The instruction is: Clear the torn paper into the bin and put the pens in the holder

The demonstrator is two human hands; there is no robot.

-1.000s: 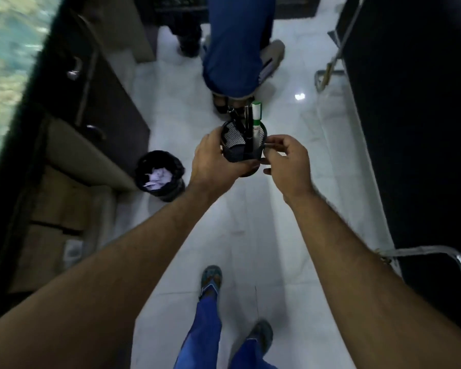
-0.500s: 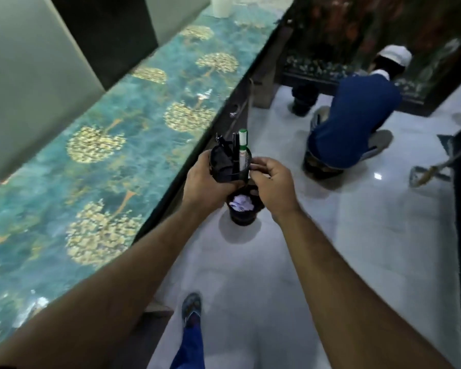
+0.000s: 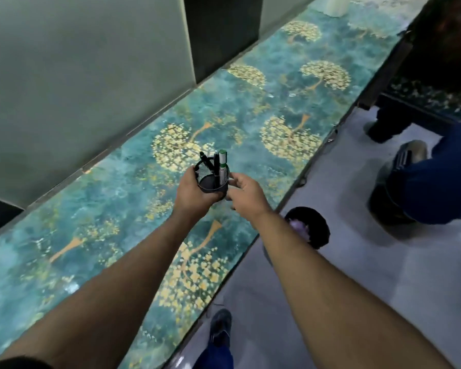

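Note:
My left hand [image 3: 192,191] grips a black mesh pen holder [image 3: 212,179] above the teal countertop [image 3: 112,209]. Black pens [image 3: 206,162] and a green-capped marker [image 3: 222,166] stand in the holder. My right hand [image 3: 246,191] is at the holder's right side, fingers curled and touching its rim. On the floor below, partly hidden by my right forearm, stands the black bin [image 3: 312,227] with torn paper [image 3: 300,226] inside.
The countertop, patterned with gold trees, runs along a grey panelled wall [image 3: 77,62]. A person in blue clothes [image 3: 437,182] crouches on the pale floor at the right. My foot [image 3: 220,326] is near the counter's edge.
The view has swung left from the floor to the countertop. Both hands have carried the holder from above the floor and bin to above the counter.

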